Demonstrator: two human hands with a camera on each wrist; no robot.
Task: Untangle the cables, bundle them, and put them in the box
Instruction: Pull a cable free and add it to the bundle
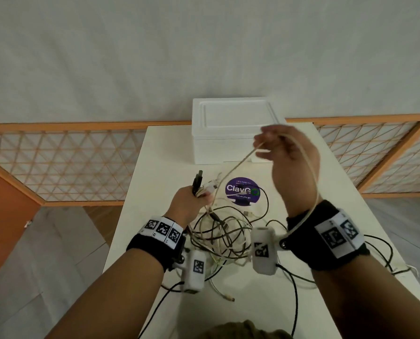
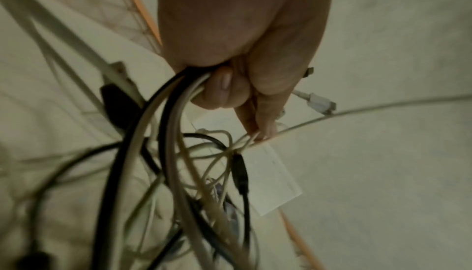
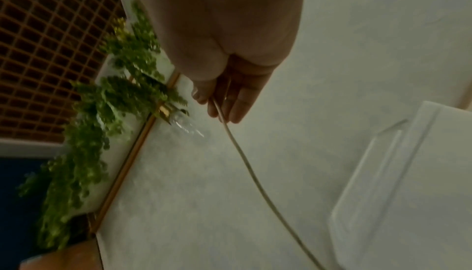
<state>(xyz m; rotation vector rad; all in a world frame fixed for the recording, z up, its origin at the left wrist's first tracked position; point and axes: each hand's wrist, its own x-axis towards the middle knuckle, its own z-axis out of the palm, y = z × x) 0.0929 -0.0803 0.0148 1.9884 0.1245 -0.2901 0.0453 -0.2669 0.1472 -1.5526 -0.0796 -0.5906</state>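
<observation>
White table (image 1: 155, 152); left hand (image 1: 189, 204) grips cables (image 2: 163, 133); right hand (image 1: 289, 152) pinches cream cable (image 3: 245, 163).

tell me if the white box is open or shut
Shut: the ridged lid sits flat on the white box, with no cables inside yet.

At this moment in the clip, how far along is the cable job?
Early. Nothing looks finished: the box at the table's far end is lidded, and no tied bundle shows. In hand: the left hand grips several cable ends, and the right hand draws one pale cable up out of the tangle. Left: free the rest, bundle them, open the box, put them in.
</observation>
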